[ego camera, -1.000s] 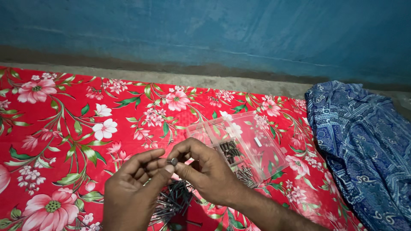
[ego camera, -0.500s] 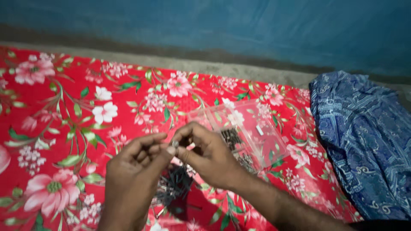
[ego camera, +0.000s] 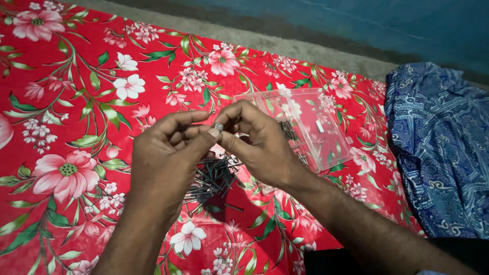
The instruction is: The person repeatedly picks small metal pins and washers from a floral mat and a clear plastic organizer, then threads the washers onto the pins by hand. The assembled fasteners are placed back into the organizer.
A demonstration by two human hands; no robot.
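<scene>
Centre of frame: left hand (ego camera: 165, 155) and right hand (ego camera: 254, 140) pressed fingertip to fingertip, pinching one small metal screw (ego camera: 218, 126). Below, dark screw pile (ego camera: 214, 178) on red floral cloth (ego camera: 76, 102); clear plastic box (ego camera: 310, 125) just right.

Just one view here, the camera on your head, tilted down and forward at the red floral cloth (ego camera: 76, 117) spread in front of you. It sits close: your forearms come in from the bottom edge and meet over the middle of the cloth. Beyond the cloth's far edge you catch a strip of blue wall (ego camera: 407, 25), and a blue patterned fabric (ego camera: 443, 153) lies off its right side.
</scene>
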